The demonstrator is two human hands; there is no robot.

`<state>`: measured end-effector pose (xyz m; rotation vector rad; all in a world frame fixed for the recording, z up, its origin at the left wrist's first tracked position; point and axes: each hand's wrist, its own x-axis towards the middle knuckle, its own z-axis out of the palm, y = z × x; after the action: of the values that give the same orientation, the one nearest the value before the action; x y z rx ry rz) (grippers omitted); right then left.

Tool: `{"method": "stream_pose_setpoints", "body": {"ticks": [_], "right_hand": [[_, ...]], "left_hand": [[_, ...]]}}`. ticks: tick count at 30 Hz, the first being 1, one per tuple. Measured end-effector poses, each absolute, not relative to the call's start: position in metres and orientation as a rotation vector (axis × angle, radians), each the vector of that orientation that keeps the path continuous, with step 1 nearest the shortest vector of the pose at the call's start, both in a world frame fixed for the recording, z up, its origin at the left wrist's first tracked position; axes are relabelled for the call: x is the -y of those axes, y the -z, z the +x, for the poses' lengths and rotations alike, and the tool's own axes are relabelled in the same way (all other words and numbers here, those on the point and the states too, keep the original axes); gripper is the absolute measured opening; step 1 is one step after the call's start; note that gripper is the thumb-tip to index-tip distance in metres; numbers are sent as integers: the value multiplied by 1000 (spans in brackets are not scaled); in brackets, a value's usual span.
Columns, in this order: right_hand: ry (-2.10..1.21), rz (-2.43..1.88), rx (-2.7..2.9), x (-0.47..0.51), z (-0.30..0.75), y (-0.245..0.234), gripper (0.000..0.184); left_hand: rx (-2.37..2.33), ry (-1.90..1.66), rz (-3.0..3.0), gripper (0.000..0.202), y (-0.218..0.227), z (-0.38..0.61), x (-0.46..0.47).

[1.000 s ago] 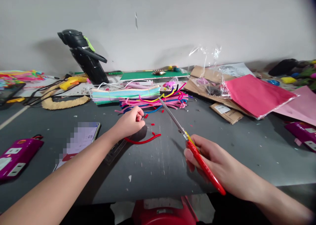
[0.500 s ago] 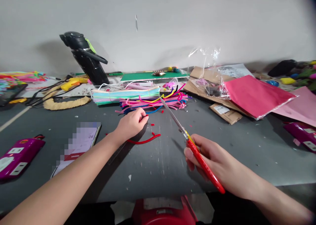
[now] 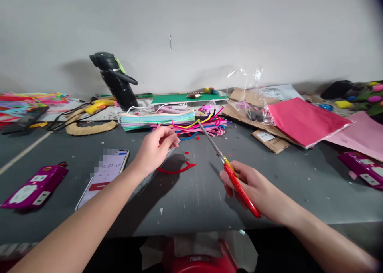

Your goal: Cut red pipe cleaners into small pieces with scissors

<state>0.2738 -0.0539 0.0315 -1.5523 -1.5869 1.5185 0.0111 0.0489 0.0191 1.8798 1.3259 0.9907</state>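
My left hand (image 3: 155,147) hovers just above the grey table (image 3: 299,185), its fingers pinched on the far end of a clear ruler (image 3: 146,179) that slants back under my wrist. A curved red pipe cleaner piece (image 3: 177,170) lies right beside that hand, with small red offcuts (image 3: 187,153) scattered near it. My right hand (image 3: 254,189) is closed around red-handled scissors (image 3: 231,173). Their blades are together and point up-left toward a pile of coloured pipe cleaners (image 3: 197,125).
A phone (image 3: 104,175) showing a timer and a purple power strip (image 3: 32,187) lie at the left; another power strip (image 3: 363,167) lies at the right. Behind are a black bottle (image 3: 118,81), stacked pastel sheets (image 3: 157,117), red paper in cellophane (image 3: 302,119) and cardboard (image 3: 271,141).
My left hand has lifted off the table by the red offcuts, raising the ruler's end. The right hand and scissors have shifted slightly up and left as the view moved.
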Motion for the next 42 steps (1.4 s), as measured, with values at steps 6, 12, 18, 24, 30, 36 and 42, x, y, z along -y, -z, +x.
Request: {"method": "stream_pose_setpoints", "body": {"ticks": [6,12,18,24,30,36,42], "right_hand": [[-1357,-1559,1732,61,267,-35,35],[-1181,-1534,1884,74,259,-45,35],[-1069,-1494,1929,83,253,-51,34],[-1096,-1539,1933,83,248,-46,31],[-1105,-1536,1932,84,247,-45,29],[-1101,-1558,1930,82,247,-39,28],[-1057,-1570,1961,81,247,-40,28]], "left_hand": [[-1151,-1382,1524,16,-50,12,-17],[-1045,-1442,1341,20,-59,8,5],[-965,-1444,1281,19,-65,11,17],[-980,-1429,1289,21,-64,12,19],[-928,-1386,1262,20,-61,12,20],[-911,-1363,1217,20,-61,14,22],[-891,-1352,1212,20,-60,14,22]]}}
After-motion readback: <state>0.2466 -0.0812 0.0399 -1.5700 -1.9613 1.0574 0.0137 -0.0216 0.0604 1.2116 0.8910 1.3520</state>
